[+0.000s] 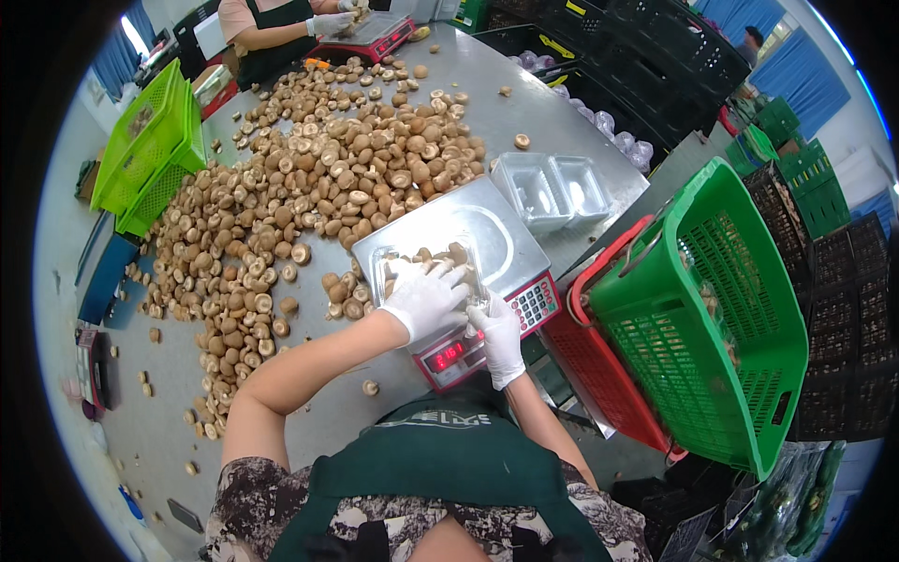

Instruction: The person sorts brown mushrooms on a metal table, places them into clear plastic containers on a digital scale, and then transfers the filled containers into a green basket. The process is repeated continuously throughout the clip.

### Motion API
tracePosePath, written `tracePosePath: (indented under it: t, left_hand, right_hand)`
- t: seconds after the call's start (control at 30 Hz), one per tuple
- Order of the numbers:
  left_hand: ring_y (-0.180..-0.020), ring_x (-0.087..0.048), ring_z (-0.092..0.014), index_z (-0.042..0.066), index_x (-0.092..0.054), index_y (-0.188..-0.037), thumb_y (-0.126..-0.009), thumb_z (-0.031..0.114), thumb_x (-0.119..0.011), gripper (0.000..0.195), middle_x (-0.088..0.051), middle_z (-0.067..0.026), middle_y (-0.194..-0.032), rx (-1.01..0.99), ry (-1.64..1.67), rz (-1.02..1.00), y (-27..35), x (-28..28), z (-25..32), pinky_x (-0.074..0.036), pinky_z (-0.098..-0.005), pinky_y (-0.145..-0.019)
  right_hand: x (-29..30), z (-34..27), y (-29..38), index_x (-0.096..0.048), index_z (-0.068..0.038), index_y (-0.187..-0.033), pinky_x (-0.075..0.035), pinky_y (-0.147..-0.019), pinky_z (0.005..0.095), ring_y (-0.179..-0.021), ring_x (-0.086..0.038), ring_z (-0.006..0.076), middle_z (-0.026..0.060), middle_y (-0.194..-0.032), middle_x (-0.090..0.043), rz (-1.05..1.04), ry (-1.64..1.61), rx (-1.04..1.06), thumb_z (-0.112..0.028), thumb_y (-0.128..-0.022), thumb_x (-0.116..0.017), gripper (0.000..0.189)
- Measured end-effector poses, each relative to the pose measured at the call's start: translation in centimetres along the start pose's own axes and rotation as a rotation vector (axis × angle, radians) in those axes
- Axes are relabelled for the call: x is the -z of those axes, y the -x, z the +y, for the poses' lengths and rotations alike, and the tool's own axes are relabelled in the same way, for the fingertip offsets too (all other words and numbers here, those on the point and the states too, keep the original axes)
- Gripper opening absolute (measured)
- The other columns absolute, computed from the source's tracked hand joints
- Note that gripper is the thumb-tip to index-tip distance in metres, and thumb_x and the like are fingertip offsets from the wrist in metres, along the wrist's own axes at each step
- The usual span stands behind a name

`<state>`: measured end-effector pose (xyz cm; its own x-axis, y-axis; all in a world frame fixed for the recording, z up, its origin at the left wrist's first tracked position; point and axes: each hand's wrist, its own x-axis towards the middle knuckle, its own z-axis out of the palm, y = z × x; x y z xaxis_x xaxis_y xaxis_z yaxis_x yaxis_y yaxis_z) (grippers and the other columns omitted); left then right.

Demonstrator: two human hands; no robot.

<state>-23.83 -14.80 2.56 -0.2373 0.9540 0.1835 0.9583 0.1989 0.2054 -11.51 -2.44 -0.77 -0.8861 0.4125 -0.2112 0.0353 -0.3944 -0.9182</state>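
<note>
A clear plastic tray [383,270] of shiitake mushrooms [456,254] rests on the steel pan of a red digital scale [449,200], whose display is lit. My left hand [430,301], in a white glove, lies over the mushrooms with its fingers spread, hiding many of them. At the tray's near right corner my right hand [497,336], also gloved, has thumb and fingers closed on the rim. Just left of the scale sits a small cluster of mushrooms [348,291], and beyond it a large heap of mushrooms [337,161] spreads across the steel table [337,393].
Empty clear trays [541,186] stand right of the scale. A green basket [702,316] holding packed trays leans beside a red basket [597,372]. Lime crates [151,154] stand left. Across the table a gloved co-worker [274,35] handles mushrooms at another scale [369,38]. Black crates [632,63] are stacked behind.
</note>
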Motion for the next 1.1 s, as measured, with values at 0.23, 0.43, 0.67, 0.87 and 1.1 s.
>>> tracePosePath:
  t: [0.23,0.43,0.67,0.87,1.1]
  left_hand:
    - [-0.121,-0.049,-0.034,0.002,-0.052,-0.127,-0.083,0.038,-0.064,0.058,-0.052,-0.0188,-0.130,0.064,-0.101,-0.174,-0.4,-0.8,-0.7,-0.039,-0.0462,-0.102]
    - [-0.116,-0.054,-0.034,-0.003,-0.055,-0.119,-0.086,0.020,-0.053,0.041,-0.057,-0.0202,-0.123,0.063,-0.349,-0.137,-0.5,-1.4,0.7,-0.046,-0.0407,-0.093]
    - [-0.068,-0.066,-0.030,0.018,-0.060,-0.119,-0.082,0.014,-0.056,0.037,-0.068,-0.0134,-0.078,0.199,0.082,0.037,-1.6,1.6,-2.5,-0.053,-0.0412,-0.063]
    - [-0.083,-0.063,-0.026,0.013,-0.065,-0.112,-0.077,0.017,-0.071,0.036,-0.067,-0.0086,-0.097,0.052,-0.063,0.530,-0.9,7.2,-2.7,-0.050,-0.0358,-0.069]
    - [-0.115,-0.053,-0.034,0.010,-0.060,-0.118,-0.073,0.035,-0.075,0.054,-0.058,-0.0141,-0.123,0.183,-0.087,0.291,5.8,3.6,1.9,-0.040,-0.0462,-0.100]
  right_hand:
    - [-0.3,0.1,0.5,-0.057,0.004,-0.118,-0.042,-0.058,0.0191,-0.062,-0.049,0.0053,-0.0009,-0.080,-0.056,0.010,0.019,0.025,0.001,-0.090,-0.055,0.028]
    - [-0.2,1.1,0.8,-0.052,0.005,-0.126,-0.043,-0.058,0.0191,-0.063,-0.050,0.0054,-0.0001,-0.083,-0.057,-0.010,0.036,0.055,0.001,-0.089,-0.057,0.037]
    - [-0.4,0.8,0.7,-0.046,0.006,-0.133,-0.044,-0.058,0.0185,-0.062,-0.050,0.0044,0.0006,-0.083,-0.057,-0.006,-0.056,0.022,-0.001,-0.091,-0.055,0.044]
    - [-0.6,1.0,0.6,-0.054,0.005,-0.118,-0.043,-0.059,0.0199,-0.065,-0.050,0.0050,0.0021,-0.088,-0.061,0.017,-0.037,0.056,0.000,-0.091,-0.053,0.028]
    - [-1.8,1.1,0.6,-0.057,0.005,-0.114,-0.039,-0.049,0.0182,-0.056,-0.046,0.0028,0.0007,-0.080,-0.058,0.157,-0.015,0.012,0.001,-0.090,-0.052,0.024]
